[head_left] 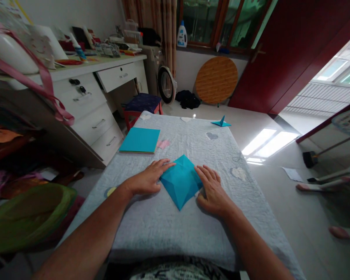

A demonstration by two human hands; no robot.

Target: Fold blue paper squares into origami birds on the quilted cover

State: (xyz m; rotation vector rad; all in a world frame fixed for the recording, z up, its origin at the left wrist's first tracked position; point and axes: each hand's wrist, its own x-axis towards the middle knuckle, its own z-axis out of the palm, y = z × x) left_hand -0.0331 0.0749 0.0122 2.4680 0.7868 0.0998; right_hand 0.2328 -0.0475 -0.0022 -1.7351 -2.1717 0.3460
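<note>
A creased sheet of blue origami paper (181, 182) lies diamond-wise on the cloth-covered table (175, 229), one corner pointing toward me. At its left corner rests my left hand (150, 175), fingers stretched out with the tips on the paper's edge. My right hand (212, 189) lies along the right side, palm down, its extended fingers touching the edge and the thumb near the lower right. Neither hand is closed around anything. Beyond my left hand sits a stack of square paper (140, 140), blue on top. A folded blue paper figure (221, 123) stands at the far right corner.
A stool (142, 102) stands past the far left corner, beside a white desk (105, 120) with drawers. Low on the left is a green basket (29, 217). A washing machine with its door (167, 84) open and a round wooden tabletop (217, 79) are at the back.
</note>
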